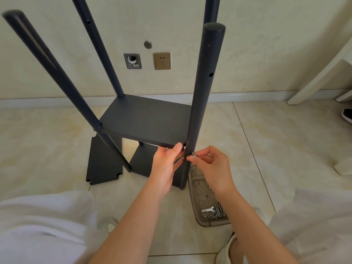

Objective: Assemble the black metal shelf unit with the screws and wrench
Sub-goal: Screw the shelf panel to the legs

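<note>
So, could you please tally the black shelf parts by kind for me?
Poles: 4
Panels: 3
Total: 7

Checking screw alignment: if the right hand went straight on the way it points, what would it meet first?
The front right pole, which the screw pinched in the right hand seems to touch.
</note>
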The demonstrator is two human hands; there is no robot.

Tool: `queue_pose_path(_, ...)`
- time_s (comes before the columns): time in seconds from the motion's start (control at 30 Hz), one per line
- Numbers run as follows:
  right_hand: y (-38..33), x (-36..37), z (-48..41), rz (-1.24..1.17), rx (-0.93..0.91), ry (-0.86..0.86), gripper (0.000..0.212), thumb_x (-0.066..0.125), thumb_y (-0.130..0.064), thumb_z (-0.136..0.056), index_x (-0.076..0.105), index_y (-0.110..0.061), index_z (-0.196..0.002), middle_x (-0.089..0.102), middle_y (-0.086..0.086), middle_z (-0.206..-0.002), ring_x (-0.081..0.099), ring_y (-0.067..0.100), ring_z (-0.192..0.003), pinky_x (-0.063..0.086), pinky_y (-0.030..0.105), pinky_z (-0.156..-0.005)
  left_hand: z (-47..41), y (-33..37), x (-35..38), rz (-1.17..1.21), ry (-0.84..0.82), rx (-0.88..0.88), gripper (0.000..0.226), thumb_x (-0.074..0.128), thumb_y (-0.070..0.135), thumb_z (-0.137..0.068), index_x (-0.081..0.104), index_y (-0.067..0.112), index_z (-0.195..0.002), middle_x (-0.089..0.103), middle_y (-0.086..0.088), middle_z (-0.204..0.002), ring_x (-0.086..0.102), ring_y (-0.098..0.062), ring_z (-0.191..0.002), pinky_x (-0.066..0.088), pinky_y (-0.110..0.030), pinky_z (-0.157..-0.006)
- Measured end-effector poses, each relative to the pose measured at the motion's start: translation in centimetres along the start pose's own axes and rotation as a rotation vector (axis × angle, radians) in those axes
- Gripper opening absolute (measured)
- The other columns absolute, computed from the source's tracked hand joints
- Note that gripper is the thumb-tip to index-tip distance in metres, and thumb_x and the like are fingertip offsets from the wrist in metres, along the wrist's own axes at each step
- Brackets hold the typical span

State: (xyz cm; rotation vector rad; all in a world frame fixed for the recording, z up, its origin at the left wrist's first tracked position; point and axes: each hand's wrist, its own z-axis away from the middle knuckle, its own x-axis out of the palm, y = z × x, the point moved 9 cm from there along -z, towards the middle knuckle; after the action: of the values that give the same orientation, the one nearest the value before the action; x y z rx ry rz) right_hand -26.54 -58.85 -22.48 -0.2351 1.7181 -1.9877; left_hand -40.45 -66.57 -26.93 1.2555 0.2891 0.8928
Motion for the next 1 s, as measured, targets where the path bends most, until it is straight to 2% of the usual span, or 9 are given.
queue_pose_path(0.17,-0.8,-0.5,0.0,0.146,-0.074,0.044,0.013,0.077,-0.021,-0.085,0.065,-0.021,-0.080,0.066,-0.008,-0.078,0.057,0.005,-0.066,0.043,0.009,-0.056,0.0,-0.1,0.0,0.004,0.003,-0.010,0.021,0.066,0.025,-0.098,0.060,0.022,-0.118,0.077,0.008,-0.101,0.074,-0.014,-0.100,0.055,-0.034,-0.094)
queue_pose_path(0.3,-1.2,-0.8,-0.2,0.206,-0.110,0.047,0.013,0.079,-0.025,-0.083,0.067,-0.022,-0.082,0.065,-0.009,-0.076,0.057,0.007,-0.069,0.041,0.011,-0.059,0.0,-0.2,-0.1,-0.009,0.027,-0.020,0.024,0.068,0.028,-0.096,0.060,0.024,-0.119,0.076,0.010,-0.101,0.073,-0.011,-0.100,0.056,-0.032,-0.094)
queue_pose_path(0.43,-2.0,-0.3,-0.5,0.221,-0.155,0.012,0.025,0.078,-0.024,-0.083,0.060,-0.027,-0.100,0.064,-0.008,-0.072,0.059,0.005,-0.066,0.044,0.007,-0.056,0.0,-0.2,0.0,-0.005,0.028,-0.026,0.024,0.068,0.028,-0.096,0.061,0.023,-0.118,0.076,0.009,-0.100,0.073,-0.012,-0.100,0.056,-0.032,-0.094)
queue_pose_path(0.53,-3.1,0.5,-0.7,0.266,-0.230,-0.070,0.040,0.075,-0.018,-0.086,0.054,-0.031,-0.116,0.062,-0.008,-0.075,0.060,0.008,-0.071,0.046,0.007,-0.061,0.0,-0.2,0.0,0.001,0.016,-0.022,0.021,0.067,0.027,-0.097,0.061,0.024,-0.117,0.076,0.010,-0.098,0.074,-0.012,-0.099,0.056,-0.031,-0.090)
queue_pose_path(0.67,-3.3,1.5,-0.6,0.330,-0.257,-0.201,0.039,0.068,-0.013,-0.091,0.055,-0.024,-0.127,0.057,-0.008,-0.079,0.058,0.008,-0.076,0.045,0.006,-0.065,0.2,0.1,0.1,0.016,0.003,-0.011,0.020,0.065,0.026,-0.098,0.060,0.025,-0.117,0.076,0.011,-0.099,0.074,-0.013,-0.099,0.056,-0.031,-0.089)
queue_pose_path(0.83,-2.8,1.3,-0.7,0.333,-0.236,-0.199,0.036,0.063,-0.011,-0.094,0.054,-0.024,-0.126,0.058,-0.006,-0.085,0.060,0.009,-0.080,0.044,0.007,-0.065,0.3,0.2,0.1,0.050,0.043,-0.037,0.023,0.069,0.025,-0.095,0.062,0.023,-0.117,0.075,0.008,-0.103,0.073,-0.013,-0.099,0.058,-0.031,-0.089)
queue_pose_path(1.0,-2.9,1.6,-0.9,0.338,-0.237,-0.191,0.034,0.065,-0.011,-0.093,0.054,-0.027,-0.121,0.058,-0.009,-0.084,0.060,0.009,-0.079,0.043,0.007,-0.065,0.3,0.4,0.0,0.074,0.060,-0.050,0.018,0.070,0.021,-0.094,0.065,0.023,-0.112,0.074,0.010,-0.095,0.072,-0.010,-0.098,0.059,-0.027,-0.087)
